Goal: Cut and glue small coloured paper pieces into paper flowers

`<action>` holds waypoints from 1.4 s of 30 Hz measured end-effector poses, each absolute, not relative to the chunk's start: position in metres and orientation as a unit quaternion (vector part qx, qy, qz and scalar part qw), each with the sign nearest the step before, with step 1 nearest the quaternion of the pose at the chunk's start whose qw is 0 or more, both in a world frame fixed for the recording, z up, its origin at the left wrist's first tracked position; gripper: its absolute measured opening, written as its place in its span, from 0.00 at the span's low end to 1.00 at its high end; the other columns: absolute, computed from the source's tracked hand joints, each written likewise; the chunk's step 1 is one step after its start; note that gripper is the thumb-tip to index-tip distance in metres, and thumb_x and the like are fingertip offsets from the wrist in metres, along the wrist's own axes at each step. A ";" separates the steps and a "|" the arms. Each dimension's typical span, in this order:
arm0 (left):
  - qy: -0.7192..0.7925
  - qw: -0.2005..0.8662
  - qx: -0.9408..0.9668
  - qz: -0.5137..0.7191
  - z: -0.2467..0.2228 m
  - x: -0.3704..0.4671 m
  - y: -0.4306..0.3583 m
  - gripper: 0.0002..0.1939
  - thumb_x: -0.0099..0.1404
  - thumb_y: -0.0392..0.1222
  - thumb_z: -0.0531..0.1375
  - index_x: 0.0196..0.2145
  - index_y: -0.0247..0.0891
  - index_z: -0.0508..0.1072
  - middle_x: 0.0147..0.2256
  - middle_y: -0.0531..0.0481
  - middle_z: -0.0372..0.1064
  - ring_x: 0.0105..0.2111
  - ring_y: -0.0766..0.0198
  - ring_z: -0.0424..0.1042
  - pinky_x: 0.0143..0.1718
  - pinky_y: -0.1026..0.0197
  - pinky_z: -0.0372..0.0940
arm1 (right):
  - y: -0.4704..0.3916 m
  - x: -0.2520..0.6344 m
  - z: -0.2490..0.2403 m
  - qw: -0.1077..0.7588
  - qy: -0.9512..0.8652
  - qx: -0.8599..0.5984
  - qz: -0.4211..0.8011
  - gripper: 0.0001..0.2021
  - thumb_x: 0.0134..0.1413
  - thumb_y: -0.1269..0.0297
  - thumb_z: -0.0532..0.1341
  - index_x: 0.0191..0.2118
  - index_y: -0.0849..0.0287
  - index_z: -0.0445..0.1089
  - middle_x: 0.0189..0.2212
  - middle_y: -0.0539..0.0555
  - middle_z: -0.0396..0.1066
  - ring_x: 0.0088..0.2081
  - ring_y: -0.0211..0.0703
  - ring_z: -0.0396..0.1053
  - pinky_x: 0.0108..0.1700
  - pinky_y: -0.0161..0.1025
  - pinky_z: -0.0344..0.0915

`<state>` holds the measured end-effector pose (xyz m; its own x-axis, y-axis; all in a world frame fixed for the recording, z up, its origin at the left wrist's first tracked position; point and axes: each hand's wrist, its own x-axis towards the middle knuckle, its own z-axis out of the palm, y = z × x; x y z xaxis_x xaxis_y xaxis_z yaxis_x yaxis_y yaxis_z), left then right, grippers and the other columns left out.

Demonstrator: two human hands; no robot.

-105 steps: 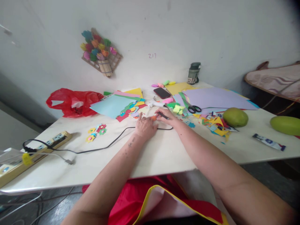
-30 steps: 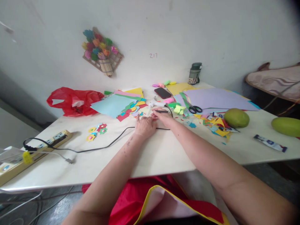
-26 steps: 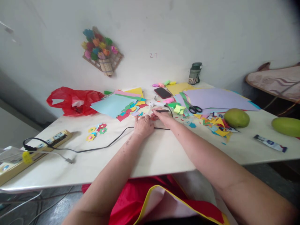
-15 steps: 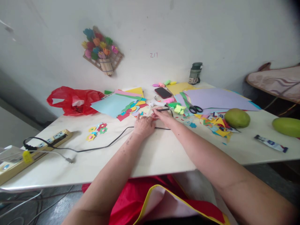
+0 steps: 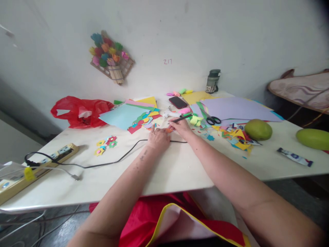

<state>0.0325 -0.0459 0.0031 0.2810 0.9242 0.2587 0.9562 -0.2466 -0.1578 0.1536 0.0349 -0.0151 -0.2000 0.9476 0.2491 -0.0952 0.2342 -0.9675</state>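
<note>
My right hand (image 5: pixel 182 127) is closed around a black pen (image 5: pixel 182 118), its tip pointing left and low over the table. Just beside it, my left hand (image 5: pixel 159 138) rests on the table with its fingers bent at a small orange paper piece (image 5: pixel 169 130). The piece lies under the pen tip, mostly covered by the hands. Beyond the left hand spreads a pile of coloured paper cutouts (image 5: pixel 144 120). Further left lie several small paper flowers (image 5: pixel 106 144). Behind the right hand are a white glue gun (image 5: pixel 171 114) and black-handled scissors (image 5: pixel 213 120).
A black cord (image 5: pixel 115 162) runs from the power strip (image 5: pixel 58 156) past my hands. A red plastic bag (image 5: pixel 82 111) and a phone (image 5: pixel 178 102) sit further back. Paper scraps (image 5: pixel 238 139), green mangoes (image 5: pixel 258 129) and a tube (image 5: pixel 295 157) lie to the right.
The pen has tilted up more, and my right hand has shifted slightly. More orange of the paper piece shows between my hands. The left hand stays nearly in place.
</note>
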 end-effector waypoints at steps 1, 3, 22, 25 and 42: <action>-0.598 0.141 -0.787 -0.058 0.003 0.032 -0.046 0.20 0.65 0.43 0.48 0.47 0.36 0.74 0.48 0.44 0.72 0.50 0.52 0.68 0.63 0.43 0.43 | 0.036 0.154 -0.016 0.516 -0.591 -0.364 0.501 0.03 0.48 0.68 0.63 0.30 0.60 0.70 0.18 0.47 0.70 0.21 0.34 0.67 0.27 0.31 0.66; -0.600 0.139 -0.785 -0.060 0.004 0.032 -0.047 0.19 0.65 0.42 0.48 0.47 0.36 0.73 0.47 0.44 0.72 0.50 0.51 0.68 0.62 0.42 0.43 | 0.038 0.155 -0.019 0.513 -0.595 -0.370 0.496 0.02 0.48 0.68 0.62 0.30 0.60 0.70 0.18 0.48 0.70 0.21 0.35 0.69 0.28 0.33 0.68; -0.638 0.078 -0.757 -0.117 0.010 0.025 -0.052 0.17 0.63 0.52 0.52 0.43 0.50 0.76 0.50 0.53 0.71 0.56 0.48 0.58 0.60 0.42 0.44 | 0.040 0.163 -0.019 0.419 -0.712 -0.422 0.375 0.07 0.50 0.61 0.64 0.28 0.58 0.76 0.27 0.53 0.75 0.35 0.46 0.73 0.42 0.41 0.68; -0.637 0.089 -0.757 -0.118 0.010 0.025 -0.052 0.18 0.63 0.53 0.52 0.44 0.48 0.76 0.48 0.49 0.71 0.55 0.49 0.58 0.60 0.43 0.46 | 0.037 0.164 -0.017 0.413 -0.721 -0.421 0.364 0.08 0.50 0.60 0.64 0.28 0.59 0.76 0.26 0.53 0.75 0.35 0.45 0.73 0.41 0.40 0.67; -0.639 0.115 -0.751 -0.117 0.007 0.024 -0.050 0.20 0.63 0.56 0.52 0.45 0.50 0.76 0.48 0.47 0.70 0.53 0.49 0.59 0.57 0.44 0.48 | 0.034 0.166 -0.014 0.389 -0.760 -0.419 0.309 0.10 0.47 0.55 0.66 0.27 0.56 0.78 0.25 0.52 0.76 0.33 0.45 0.72 0.36 0.37 0.66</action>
<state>0.0240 -0.0502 0.0071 0.1554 0.9334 0.3236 0.9874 -0.1563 -0.0234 0.1658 0.0344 -0.0140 -0.3469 0.8774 0.3314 0.3963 0.4574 -0.7961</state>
